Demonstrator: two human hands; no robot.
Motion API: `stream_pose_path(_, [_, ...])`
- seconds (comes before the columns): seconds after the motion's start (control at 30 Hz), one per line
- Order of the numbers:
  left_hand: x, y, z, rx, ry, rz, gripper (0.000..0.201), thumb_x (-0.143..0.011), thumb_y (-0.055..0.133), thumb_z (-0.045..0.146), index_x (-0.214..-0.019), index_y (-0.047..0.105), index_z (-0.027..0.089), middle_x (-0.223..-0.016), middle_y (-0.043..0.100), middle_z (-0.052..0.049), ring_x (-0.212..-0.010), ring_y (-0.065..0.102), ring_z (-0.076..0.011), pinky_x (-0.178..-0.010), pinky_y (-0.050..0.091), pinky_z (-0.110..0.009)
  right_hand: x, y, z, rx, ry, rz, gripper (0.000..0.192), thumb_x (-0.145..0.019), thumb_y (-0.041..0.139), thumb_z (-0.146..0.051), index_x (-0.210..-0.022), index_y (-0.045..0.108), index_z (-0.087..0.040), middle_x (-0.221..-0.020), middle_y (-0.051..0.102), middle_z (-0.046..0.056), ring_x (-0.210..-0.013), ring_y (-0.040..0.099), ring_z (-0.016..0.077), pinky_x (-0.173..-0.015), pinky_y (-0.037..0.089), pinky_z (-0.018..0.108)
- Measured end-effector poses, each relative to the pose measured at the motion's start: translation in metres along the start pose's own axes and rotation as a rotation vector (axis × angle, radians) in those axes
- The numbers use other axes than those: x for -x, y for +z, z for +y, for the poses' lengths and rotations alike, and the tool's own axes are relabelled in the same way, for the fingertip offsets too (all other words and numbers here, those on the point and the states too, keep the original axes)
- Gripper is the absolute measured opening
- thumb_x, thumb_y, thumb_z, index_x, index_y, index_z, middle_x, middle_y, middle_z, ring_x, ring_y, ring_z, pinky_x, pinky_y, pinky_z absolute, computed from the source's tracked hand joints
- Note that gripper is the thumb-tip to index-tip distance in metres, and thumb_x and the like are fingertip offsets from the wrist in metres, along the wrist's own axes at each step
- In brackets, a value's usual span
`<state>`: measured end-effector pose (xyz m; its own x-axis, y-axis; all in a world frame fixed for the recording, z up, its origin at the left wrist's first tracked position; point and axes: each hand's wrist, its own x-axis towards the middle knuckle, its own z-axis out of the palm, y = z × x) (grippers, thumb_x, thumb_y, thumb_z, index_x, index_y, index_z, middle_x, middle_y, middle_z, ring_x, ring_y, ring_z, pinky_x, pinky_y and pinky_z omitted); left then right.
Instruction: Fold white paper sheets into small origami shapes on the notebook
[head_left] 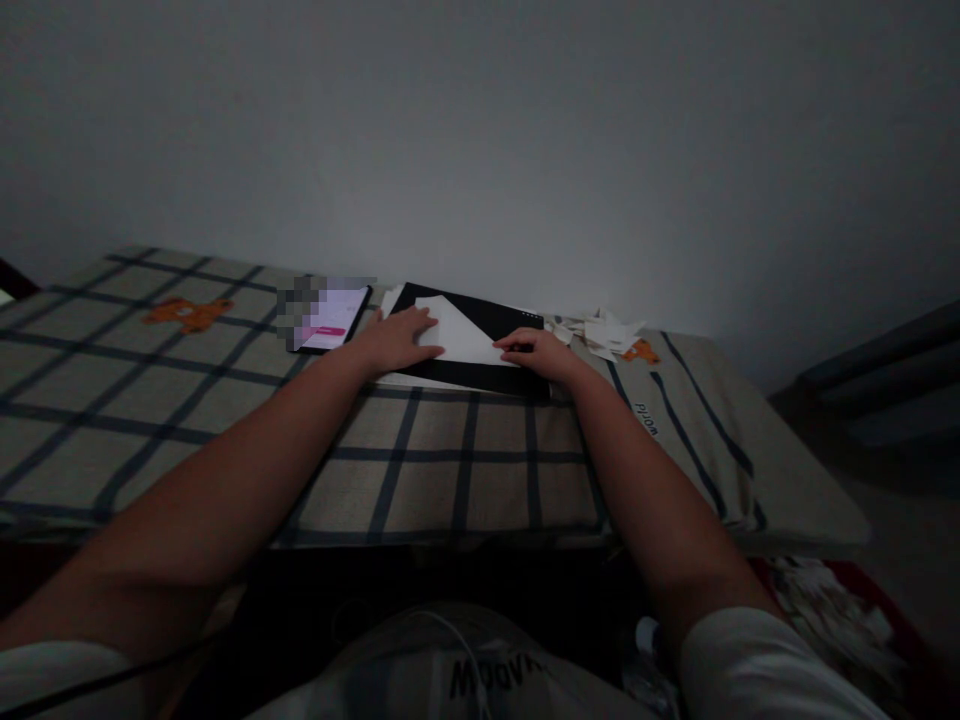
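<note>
I see both hands out at the far side of the desk (225,420), close to the wall. Left hand (395,340) lies flat, fingers together, pressing down the left part of a white paper sheet (465,335). Right hand (538,352) has its fingers curled, fingertips (504,344) on the sheet's right lower edge; can't tell if it pinches or only presses. Sheet sits folded to a point on a black board (495,315), which lies square to the desk's far edge. Phone (334,318), screen lit, just left of the board, near the left hand. Paper scraps (600,330) piled just right of the board. Checked cloth in front of the board is bare, plenty of room there. Desk's right edge drops off past the scraps.
</note>
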<state>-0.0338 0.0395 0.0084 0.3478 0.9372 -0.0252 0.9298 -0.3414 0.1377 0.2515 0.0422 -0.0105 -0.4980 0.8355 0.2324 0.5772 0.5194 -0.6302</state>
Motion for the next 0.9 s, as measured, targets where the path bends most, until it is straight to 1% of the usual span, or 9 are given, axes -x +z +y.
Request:
stream_pose_path(0.17, [-0.0023, 0.0018, -0.0027, 0.002, 0.008, -0.001, 0.067, -0.09, 0.041, 0.06, -0.148, 0.036, 0.026, -0.159, 0.023, -0.005, -0.146, 0.019, -0.0297, -0.116, 0.01, -0.054, 0.0008, -0.0001, -0.0018, 0.013, 0.002, -0.003, 0.026, -0.081, 0.066, -0.017, -0.106, 0.073, -0.021, -0.1, 0.069, 0.006, -0.089, 0.062, 0.0167, -0.084, 0.049, 0.032])
stream_pose_path(0.3, [-0.0029, 0.0023, -0.0037, -0.016, 0.01, -0.004, 0.067, -0.091, 0.04, 0.06, -0.148, 0.036, 0.026, -0.159, 0.022, -0.006, -0.146, 0.019, -0.0302, -0.116, 0.011, -0.053, 0.0014, 0.0, -0.003, 0.02, 0.006, -0.002, 0.026, -0.081, 0.066, -0.017, -0.106, 0.073, -0.022, -0.1, 0.069, 0.006, -0.089, 0.062, 0.0164, -0.083, 0.049, 0.032])
stream_pose_path(0.6, [0.0004, -0.0019, -0.0018, 0.004, 0.014, -0.024, 0.068, -0.091, 0.041, 0.059, -0.15, 0.033, 0.027, -0.16, 0.021, -0.005, -0.146, 0.018, -0.0323, -0.116, 0.011, -0.053, 0.0026, -0.0004, -0.0014, 0.016, -0.034, -0.01, 0.026, -0.083, 0.065, -0.018, -0.107, 0.073, -0.024, -0.104, 0.069, 0.006, -0.095, 0.062, 0.0179, -0.09, 0.048, 0.035])
stream_pose_path(0.73, [-0.0012, -0.0011, -0.0032, -0.017, 0.022, -0.028, 0.068, -0.091, 0.04, 0.06, -0.15, 0.033, 0.026, -0.16, 0.02, -0.005, -0.146, 0.018, -0.0316, -0.116, 0.011, -0.053, 0.0018, -0.0015, 0.0009, 0.04, -0.067, -0.022, 0.025, -0.085, 0.064, -0.02, -0.108, 0.073, -0.025, -0.107, 0.07, 0.006, -0.1, 0.062, 0.0183, -0.094, 0.047, 0.037])
stream_pose_path(0.9, [-0.0021, -0.0001, -0.0043, -0.021, 0.024, -0.028, 0.069, -0.091, 0.041, 0.059, -0.15, 0.033, 0.024, -0.16, 0.02, -0.005, -0.146, 0.018, -0.0306, -0.116, 0.011, -0.052, 0.0012, -0.0023, 0.0022, 0.055, -0.084, -0.031, 0.025, -0.086, 0.063, -0.02, -0.109, 0.072, -0.024, -0.108, 0.069, 0.007, -0.101, 0.062, 0.0179, -0.095, 0.046, 0.036])
